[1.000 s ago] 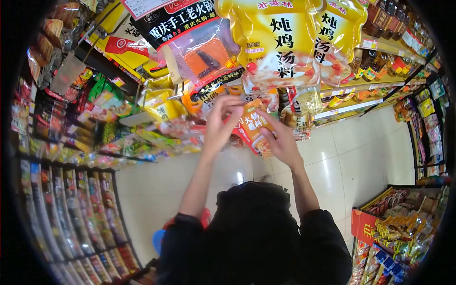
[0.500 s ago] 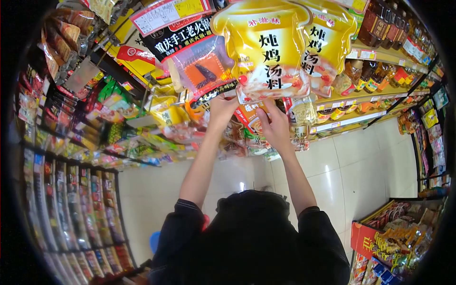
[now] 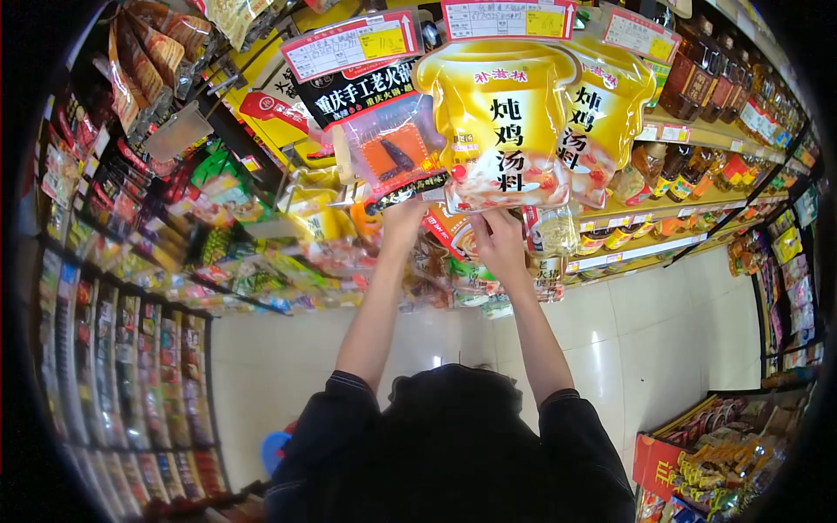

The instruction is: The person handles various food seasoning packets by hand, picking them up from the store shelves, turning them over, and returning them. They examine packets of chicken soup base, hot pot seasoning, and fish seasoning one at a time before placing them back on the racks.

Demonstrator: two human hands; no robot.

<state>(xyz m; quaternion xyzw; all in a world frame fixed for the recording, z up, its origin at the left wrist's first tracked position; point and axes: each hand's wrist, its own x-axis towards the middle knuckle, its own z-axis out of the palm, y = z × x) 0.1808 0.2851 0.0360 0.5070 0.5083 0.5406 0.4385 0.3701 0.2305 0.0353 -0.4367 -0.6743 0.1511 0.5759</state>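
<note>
My right hand (image 3: 501, 250) is closed on the right edge of an orange sauce packet (image 3: 449, 232), its thumb side against the printed front. Across from it, my left hand (image 3: 403, 223) reaches up to the packet's left side, under the hotpot seasoning bag (image 3: 391, 144); its fingers are hidden. Above both hands hangs a yellow chicken soup seasoning bag (image 3: 506, 122), covering the packet's top. Another yellow bag (image 3: 602, 122) of the same kind hangs to its right. Just right of my right hand is a clear-fronted bag (image 3: 551, 228).
Price tags (image 3: 508, 19) hang over the bags. Bottles (image 3: 693, 74) and jars line the shelves at right. Crowded hanging packets (image 3: 235, 196) fill the left rack. A stocked shelf (image 3: 139, 375) stands lower left, a red-sided bin (image 3: 658, 462) lower right. Pale floor tiles (image 3: 593, 349) lie below.
The view has shifted upward, so the hanging bags sit lower and more price tags show. My hands stay at the orange packet, with the right hand's thumb now closer against it.
</note>
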